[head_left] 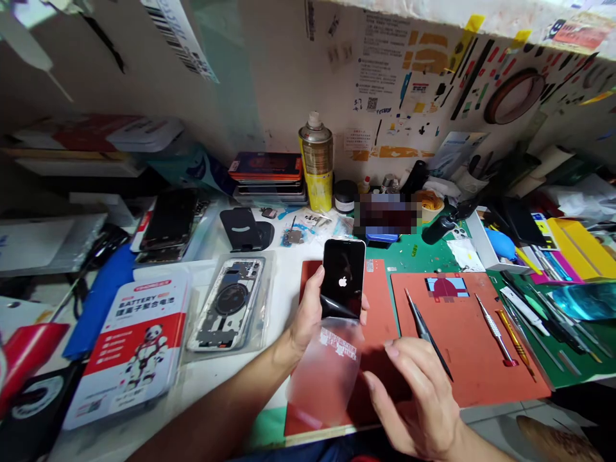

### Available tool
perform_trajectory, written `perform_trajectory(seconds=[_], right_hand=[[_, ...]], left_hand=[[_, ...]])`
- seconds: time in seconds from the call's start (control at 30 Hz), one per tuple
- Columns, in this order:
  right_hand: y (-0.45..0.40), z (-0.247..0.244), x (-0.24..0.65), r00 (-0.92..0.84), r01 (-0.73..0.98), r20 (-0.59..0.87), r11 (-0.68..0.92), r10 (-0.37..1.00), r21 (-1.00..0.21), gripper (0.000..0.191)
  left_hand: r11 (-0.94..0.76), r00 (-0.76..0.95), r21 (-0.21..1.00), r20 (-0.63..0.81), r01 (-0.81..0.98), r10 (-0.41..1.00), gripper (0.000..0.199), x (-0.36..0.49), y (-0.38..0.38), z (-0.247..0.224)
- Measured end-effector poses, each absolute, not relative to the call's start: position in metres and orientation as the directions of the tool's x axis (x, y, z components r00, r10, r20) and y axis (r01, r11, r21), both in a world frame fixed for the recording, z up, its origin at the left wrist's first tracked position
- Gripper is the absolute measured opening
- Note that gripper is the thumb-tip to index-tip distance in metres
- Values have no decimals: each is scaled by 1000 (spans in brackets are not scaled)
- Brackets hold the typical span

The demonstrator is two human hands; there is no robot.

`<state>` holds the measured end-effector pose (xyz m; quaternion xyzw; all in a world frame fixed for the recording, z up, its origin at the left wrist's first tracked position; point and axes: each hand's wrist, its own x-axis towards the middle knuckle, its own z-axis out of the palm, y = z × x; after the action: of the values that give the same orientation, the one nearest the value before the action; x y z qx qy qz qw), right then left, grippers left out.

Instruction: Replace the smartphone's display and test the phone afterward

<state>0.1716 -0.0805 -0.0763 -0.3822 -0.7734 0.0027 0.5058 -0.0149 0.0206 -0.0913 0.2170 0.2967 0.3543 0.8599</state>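
Note:
A smartphone (342,273) with a white apple logo on its dark screen is gripped by my left hand (308,308), thumb along its left edge and fingertips at its right. From the phone's lower part hangs a clear protective film (327,378) with printed white and red lettering, partly peeled away from the glass. Over the right part of the nearer red mat, my right hand (418,391) hovers with thumb and fingers apart, holding nothing. Just beyond it, black tweezers (428,333) lie on the second red mat (481,346).
An opened phone housing (228,301) lies in a plastic sleeve at left, beside a battery box (135,340). Screwdrivers (495,327) rest on the right mat, with several tools (543,314) beyond. A spray can (316,160) and a black phone stand (245,229) stand behind.

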Motion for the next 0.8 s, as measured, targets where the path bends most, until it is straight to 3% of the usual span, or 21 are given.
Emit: perform_trajectory(seconds=[0.13,0.3,0.37,0.5,0.67,0.8], right_hand=[[-72,-73,160,-153,617,755,659,637,-430,49],[-56,-73,149,51,711,718,479,695,-515,49],[-53,-78,147,156,704,680,402,716,-585,57],[-54,-88,147,273,628,633,365,724,-688,62],[-55,-83,150,105,609,703,513,704,-605,27],[-53,-76,151,-87,530,716,640,693,-556,22]], left_hand=[[573,467,623,-349,-532,813,69,-10,16,-86],[468,314,655,-347,-593,884,51,-6,13,-82],[453,326,656,-316,-604,891,51,-7,13,-82],[485,465,679,-233,-551,854,69,-10,14,-82],[501,510,687,-216,-527,832,78,-13,14,-81],[500,509,696,-221,-515,832,80,-13,14,-80]])
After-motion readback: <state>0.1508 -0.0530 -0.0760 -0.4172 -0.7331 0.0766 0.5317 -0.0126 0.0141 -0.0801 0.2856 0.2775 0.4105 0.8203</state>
